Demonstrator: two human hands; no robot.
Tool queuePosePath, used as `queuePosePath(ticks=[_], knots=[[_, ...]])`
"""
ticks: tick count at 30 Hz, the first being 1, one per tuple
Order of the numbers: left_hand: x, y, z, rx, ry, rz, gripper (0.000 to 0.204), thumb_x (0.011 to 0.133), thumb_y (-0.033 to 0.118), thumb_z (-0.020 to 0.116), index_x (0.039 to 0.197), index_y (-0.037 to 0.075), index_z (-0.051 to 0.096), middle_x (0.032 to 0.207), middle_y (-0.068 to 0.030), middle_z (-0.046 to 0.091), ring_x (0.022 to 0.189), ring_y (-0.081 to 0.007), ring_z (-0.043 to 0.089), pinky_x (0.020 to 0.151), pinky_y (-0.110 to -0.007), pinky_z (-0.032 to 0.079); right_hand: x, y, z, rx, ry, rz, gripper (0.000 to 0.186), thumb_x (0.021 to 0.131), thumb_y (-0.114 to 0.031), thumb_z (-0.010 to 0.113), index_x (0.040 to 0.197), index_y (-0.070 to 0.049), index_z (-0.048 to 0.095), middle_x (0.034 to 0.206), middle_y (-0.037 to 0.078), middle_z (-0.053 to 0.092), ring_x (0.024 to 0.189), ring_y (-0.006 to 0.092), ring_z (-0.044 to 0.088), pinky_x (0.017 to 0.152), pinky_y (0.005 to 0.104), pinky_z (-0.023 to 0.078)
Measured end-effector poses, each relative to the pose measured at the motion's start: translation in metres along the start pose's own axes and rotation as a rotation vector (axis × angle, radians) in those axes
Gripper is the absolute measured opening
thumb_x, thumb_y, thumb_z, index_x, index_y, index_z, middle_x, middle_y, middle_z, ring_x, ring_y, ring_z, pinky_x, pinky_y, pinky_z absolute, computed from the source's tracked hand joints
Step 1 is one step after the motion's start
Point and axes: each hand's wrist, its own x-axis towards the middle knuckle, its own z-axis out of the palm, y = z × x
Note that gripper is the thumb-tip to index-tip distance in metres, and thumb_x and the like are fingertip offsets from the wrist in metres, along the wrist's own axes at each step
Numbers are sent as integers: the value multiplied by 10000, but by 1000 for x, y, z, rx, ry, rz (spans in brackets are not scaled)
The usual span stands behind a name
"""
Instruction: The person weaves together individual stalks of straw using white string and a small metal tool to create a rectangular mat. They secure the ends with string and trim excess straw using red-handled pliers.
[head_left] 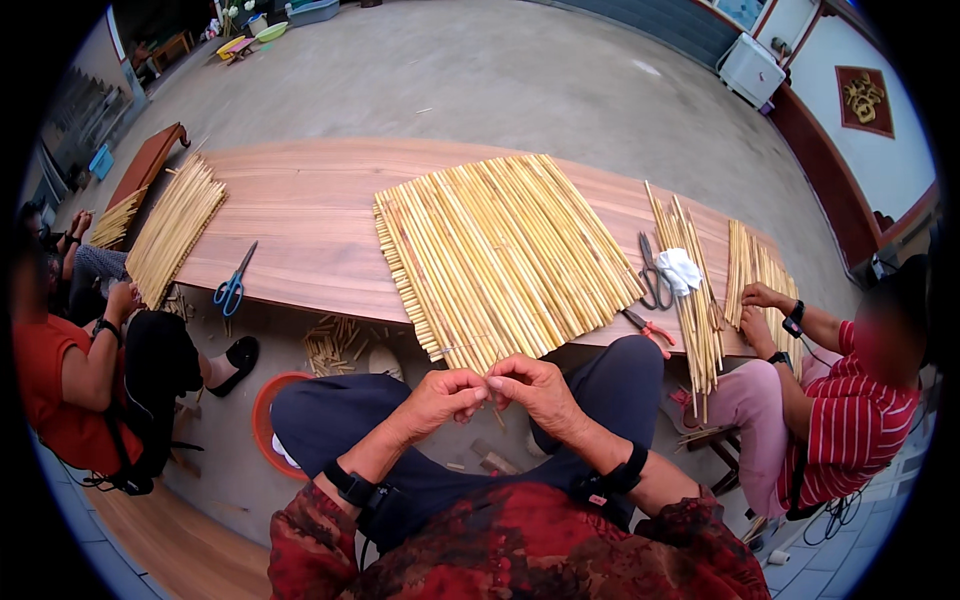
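Note:
My left hand (448,398) and my right hand (525,390) meet at the near edge of a large mat of pale yellow reeds (505,255) on the wooden table. The fingertips of both hands are pinched together; what they hold is too small and hidden to make out. A few thin ends poke out just below them. Red-handled pliers (655,332) and black scissors (656,275) lie right of the mat, beside loose reeds (700,340) and a white cloth (679,270). Blue-handled scissors (230,292) lie to the left.
Co-workers sit left (70,370) and right (850,400) with reed bundles on the long table (290,220). An orange basin (268,405) and cut reed pieces (330,350) are on the floor by my legs. A white appliance (750,70) stands against the back wall.

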Motion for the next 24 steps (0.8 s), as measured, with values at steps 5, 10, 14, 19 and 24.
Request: queuePosePath(ticks=[5, 10, 14, 19, 24], knots=[[2, 5, -41, 254, 303, 57, 266, 898, 221, 462, 1032, 17, 568, 939, -45, 586, 877, -119, 546, 715, -266, 445, 25, 12, -14, 21, 171, 85, 144, 868, -126, 500, 928, 2, 521, 746, 52, 574, 565, 99, 554, 494, 207, 468], [8, -23, -95, 172, 648, -92, 263, 859, 240, 497, 1009, 40, 579, 932, -41, 599, 872, -129, 560, 672, -254, 439, 39, 46, -13, -269, 158, 202, 104, 833, -114, 545, 853, -16, 573, 645, 0, 545, 498, 63, 506, 451, 188, 411], [18, -50, -95, 103, 738, -220, 236, 815, 261, 557, 905, 43, 574, 871, -43, 592, 824, -141, 575, 622, -276, 449, 49, 75, -6, -462, 181, 98, 85, 797, -89, 570, 833, -12, 582, 598, 40, 541, 492, 82, 516, 450, 237, 409], [27, -53, -97, 60, 633, -363, 234, 836, 229, 533, 997, 61, 518, 954, -61, 571, 886, -192, 562, 708, -331, 452, 58, 85, -6, -680, 206, 35, 89, 757, -111, 588, 797, -32, 578, 658, 138, 584, 621, 267, 592, 570, 337, 459], [28, -63, -95, -72, 591, -385, 256, 816, 207, 558, 1020, 62, 502, 1011, -73, 565, 910, -188, 543, 716, -353, 442, 62, 82, 3, -877, 215, 50, 97, 738, -147, 580, 778, -58, 582, 714, 160, 595, 709, 330, 585, 638, 405, 458]])
